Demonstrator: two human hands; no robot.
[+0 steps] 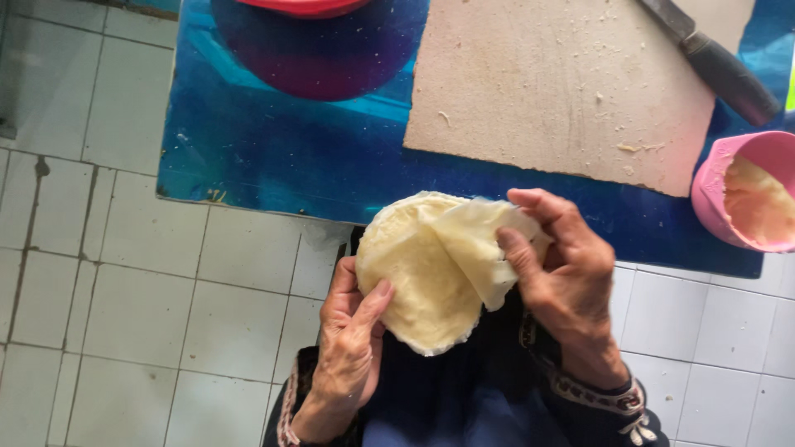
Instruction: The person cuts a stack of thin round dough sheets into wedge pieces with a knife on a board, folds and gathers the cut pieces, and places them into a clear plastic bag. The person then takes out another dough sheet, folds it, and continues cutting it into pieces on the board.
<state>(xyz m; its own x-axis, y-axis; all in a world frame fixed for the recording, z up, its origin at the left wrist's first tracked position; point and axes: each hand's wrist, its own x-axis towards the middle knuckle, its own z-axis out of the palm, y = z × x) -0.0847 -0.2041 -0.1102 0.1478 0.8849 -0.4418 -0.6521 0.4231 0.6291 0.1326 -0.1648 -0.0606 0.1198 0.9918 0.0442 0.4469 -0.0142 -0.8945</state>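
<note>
A stack of thin, pale round dough sheets (414,281) rests on my left hand (352,331), whose thumb presses on its lower left edge. My right hand (563,281) pinches the top sheet (484,248) at its right side and has it peeled and folded upward off the stack. Both hands hover just in front of the near edge of a blue table (290,157), above my dark clothing.
A floured beige board (546,83) lies on the table, with a dark-handled knife (716,62) at its top right corner. A pink cup (749,190) holding pale filling stands at the right. A red and purple bowl (319,41) is at the back. White floor tiles (108,281) lie left.
</note>
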